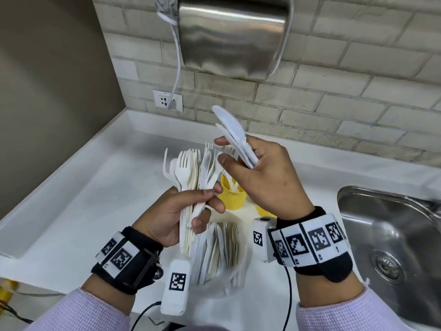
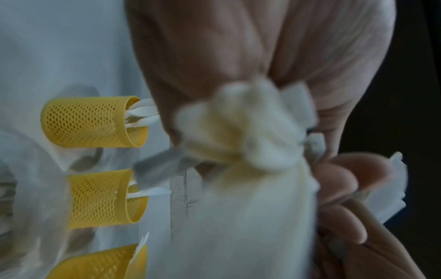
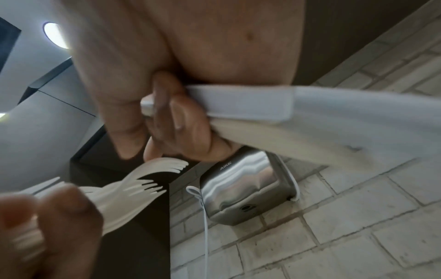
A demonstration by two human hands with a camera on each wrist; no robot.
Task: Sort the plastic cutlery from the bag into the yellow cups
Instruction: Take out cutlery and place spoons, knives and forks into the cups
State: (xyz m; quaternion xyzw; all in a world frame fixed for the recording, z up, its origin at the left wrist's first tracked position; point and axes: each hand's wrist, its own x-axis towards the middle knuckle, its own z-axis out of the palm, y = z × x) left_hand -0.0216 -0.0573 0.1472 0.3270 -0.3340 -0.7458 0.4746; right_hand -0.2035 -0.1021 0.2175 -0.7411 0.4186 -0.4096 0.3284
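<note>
My left hand [image 1: 202,206] grips a fanned bundle of white plastic forks [image 1: 191,173] by the handles, upright over the counter. Their handle ends [image 2: 238,132] show blurred in the left wrist view. My right hand [image 1: 238,154] holds several white knives [image 1: 232,130] between curled fingers, blades pointing up and away, with thumb and forefinger stretched towards the bundle. The knife handles [image 3: 238,102] cross its palm. Three yellow mesh cups [image 2: 93,122] [image 2: 102,198] [image 2: 102,264] stand in a row, each with some cutlery inside. Below my hands lies the clear bag [image 1: 219,254] with more cutlery.
A steel sink [image 1: 393,235] is set into the white counter [image 1: 83,199] on the right. On the brick wall hang a steel hand dryer [image 1: 233,37] and a socket [image 1: 167,100] with its white cable. One yellow cup [image 1: 232,194] stands just behind my hands.
</note>
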